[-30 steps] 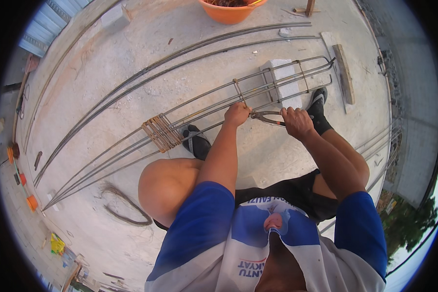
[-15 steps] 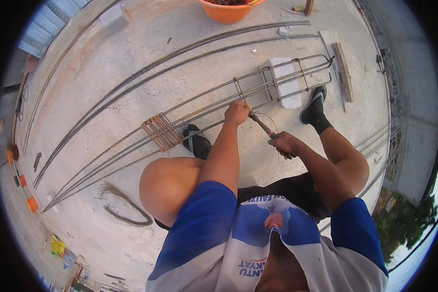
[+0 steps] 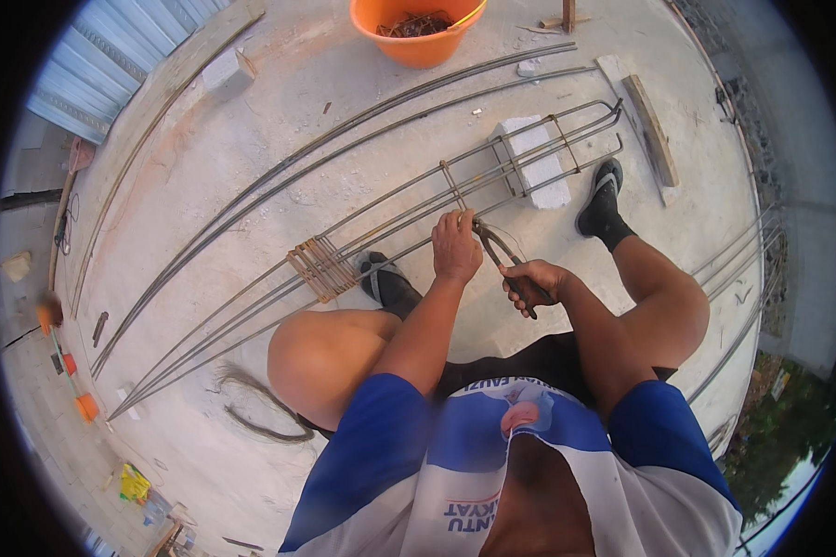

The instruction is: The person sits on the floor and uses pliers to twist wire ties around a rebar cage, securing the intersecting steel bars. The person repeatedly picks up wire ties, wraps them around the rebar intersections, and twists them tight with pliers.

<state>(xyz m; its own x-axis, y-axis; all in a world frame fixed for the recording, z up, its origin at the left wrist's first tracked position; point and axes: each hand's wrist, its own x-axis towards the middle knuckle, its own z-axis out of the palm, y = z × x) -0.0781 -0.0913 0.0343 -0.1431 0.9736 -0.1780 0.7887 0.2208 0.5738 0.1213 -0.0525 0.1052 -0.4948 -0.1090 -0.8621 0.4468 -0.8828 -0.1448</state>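
Note:
A long rebar cage (image 3: 390, 223) lies slantwise across the concrete floor before me. My left hand (image 3: 456, 249) is closed at its near bar, by the lower corner of a square stirrup (image 3: 450, 181); the fingertips are partly hidden there. My right hand (image 3: 535, 282) grips dark tying pincers (image 3: 497, 245), their handles spread and their jaws beside my left fingers. A thin wire (image 3: 511, 234) curves away from the jaws. Left of my hands, several rusty stirrups (image 3: 321, 269) sit bunched around the bars.
A pale block (image 3: 534, 158) props the cage's right end. Loose long bars (image 3: 344, 123) lie beyond it, with an orange tub (image 3: 418, 45) at the back. A wooden plank (image 3: 650, 130) lies right; a wire bundle (image 3: 260, 413) lies by my left knee. My sandalled feet flank the work.
The pincers' handles have spread apart. My left hand has turned, fingers now pointing up at the stirrup corner. The view has shifted, showing more of the orange tub.

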